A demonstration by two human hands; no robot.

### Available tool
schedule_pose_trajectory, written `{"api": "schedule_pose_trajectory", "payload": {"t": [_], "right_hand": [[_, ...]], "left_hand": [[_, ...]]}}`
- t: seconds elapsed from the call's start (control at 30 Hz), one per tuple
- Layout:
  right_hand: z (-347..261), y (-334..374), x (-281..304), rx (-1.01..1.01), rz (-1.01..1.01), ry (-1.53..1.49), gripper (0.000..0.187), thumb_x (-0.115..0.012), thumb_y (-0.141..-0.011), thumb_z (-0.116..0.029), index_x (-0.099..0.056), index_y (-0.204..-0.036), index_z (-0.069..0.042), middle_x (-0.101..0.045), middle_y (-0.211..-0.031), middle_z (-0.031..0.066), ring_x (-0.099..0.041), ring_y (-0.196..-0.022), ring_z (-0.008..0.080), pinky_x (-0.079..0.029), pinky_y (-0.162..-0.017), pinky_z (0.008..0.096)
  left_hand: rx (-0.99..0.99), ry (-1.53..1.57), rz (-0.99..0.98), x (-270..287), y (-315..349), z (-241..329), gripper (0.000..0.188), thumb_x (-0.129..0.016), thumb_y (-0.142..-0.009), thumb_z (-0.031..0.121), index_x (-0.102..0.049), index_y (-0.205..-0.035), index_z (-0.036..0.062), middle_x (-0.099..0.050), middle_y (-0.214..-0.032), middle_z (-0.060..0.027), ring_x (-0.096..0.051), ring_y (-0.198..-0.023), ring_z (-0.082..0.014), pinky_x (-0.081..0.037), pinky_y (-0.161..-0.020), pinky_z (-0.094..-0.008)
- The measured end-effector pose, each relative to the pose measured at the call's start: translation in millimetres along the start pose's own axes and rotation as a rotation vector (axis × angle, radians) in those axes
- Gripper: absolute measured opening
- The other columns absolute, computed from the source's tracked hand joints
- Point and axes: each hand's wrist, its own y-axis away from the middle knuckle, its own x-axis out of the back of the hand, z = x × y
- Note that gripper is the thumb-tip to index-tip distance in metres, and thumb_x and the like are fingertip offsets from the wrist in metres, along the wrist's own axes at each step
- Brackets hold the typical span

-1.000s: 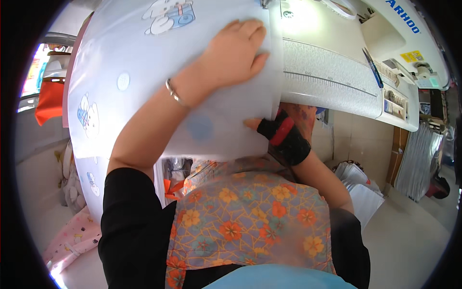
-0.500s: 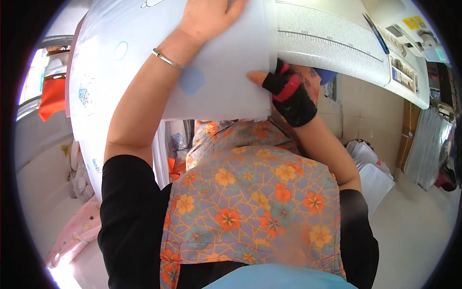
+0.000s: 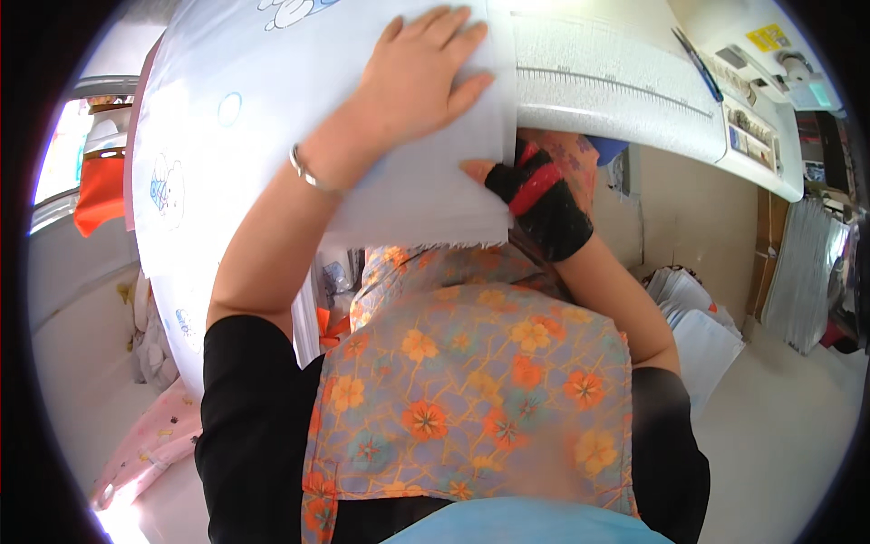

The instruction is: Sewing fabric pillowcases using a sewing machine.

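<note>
A pale white-blue cloth (image 3: 272, 118) with cartoon animals and circles printed on it lies over the work surface, its frayed near edge hanging toward my lap. My left hand (image 3: 421, 77) rests flat on top of it, fingers stretched out and thumb apart; a silver bangle is on that wrist. At the cloth's near right edge is my right hand (image 3: 542, 198), in a black and red fingerless glove. Its thumb lies on top while the other fingers are hidden beneath, so the edge is pinched between them.
A white table (image 3: 616, 68) with a printed ruler scale extends to the right. On it lie a dark slim tool (image 3: 698, 65) and a small parts tray (image 3: 754, 140). Stacked pale sheets (image 3: 802, 281) stand on the right; pink cloth (image 3: 149, 444) hangs at lower left.
My left hand has come nearer to me and now shows whole on the cloth. The cloth's frayed edge sits slightly closer to me. My right hand keeps its hold.
</note>
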Motion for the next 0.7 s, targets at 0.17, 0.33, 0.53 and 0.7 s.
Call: {"api": "schedule_pose_trajectory", "payload": {"t": [0.17, 0.33, 0.53, 0.7], "right_hand": [[9, -4, -10, 0.114, 0.005, 0.016, 0.041, -0.072, -0.084, -0.026, -0.064, -0.115, 0.000, -0.070, -0.102, 0.0112, -0.064, -0.094, 0.0199, -0.051, -0.080, 0.0351], [10, -4, -23, 0.097, 0.081, -0.122, 0.040, -0.068, -0.082, -0.041, -0.071, -0.104, -0.008, -0.071, -0.100, 0.0104, -0.061, -0.103, 0.0290, -0.045, -0.088, 0.0426], [15, -7, -23, 0.184, -0.002, 0.002, 0.028, -0.069, -0.089, -0.028, -0.067, -0.095, 0.000, -0.067, -0.072, 0.0059, -0.060, -0.058, 0.0128, -0.046, -0.052, 0.0273], [3, -10, -18, -0.130, 0.065, -0.320, 0.027, -0.065, -0.092, -0.033, -0.066, -0.087, -0.007, -0.063, -0.065, 0.0017, -0.053, -0.049, 0.0070, -0.038, -0.044, 0.0226]], "left_hand": [[-0.045, -0.074, 0.235, -25, 9, -13, 0.046, -0.058, -0.091, 0.033, -0.057, -0.130, 0.0091, -0.053, -0.139, -0.0123, -0.046, -0.132, -0.0305, -0.036, -0.109, -0.0528], [-0.089, 0.000, 0.215, -25, 11, -20, 0.045, -0.061, -0.089, 0.031, -0.057, -0.127, 0.0074, -0.054, -0.137, -0.0135, -0.049, -0.129, -0.0296, -0.038, -0.109, -0.0509], [-0.204, 0.099, 0.188, -12, 18, -36, 0.048, -0.065, -0.086, 0.029, -0.057, -0.125, 0.0026, -0.054, -0.136, -0.0144, -0.051, -0.126, -0.0298, -0.037, -0.109, -0.0496], [-0.282, 0.128, 0.071, -5, 47, -8, 0.053, -0.067, -0.082, 0.021, -0.054, -0.129, 0.0008, -0.053, -0.137, -0.0138, -0.049, -0.129, -0.0293, -0.037, -0.110, -0.0489]]}}
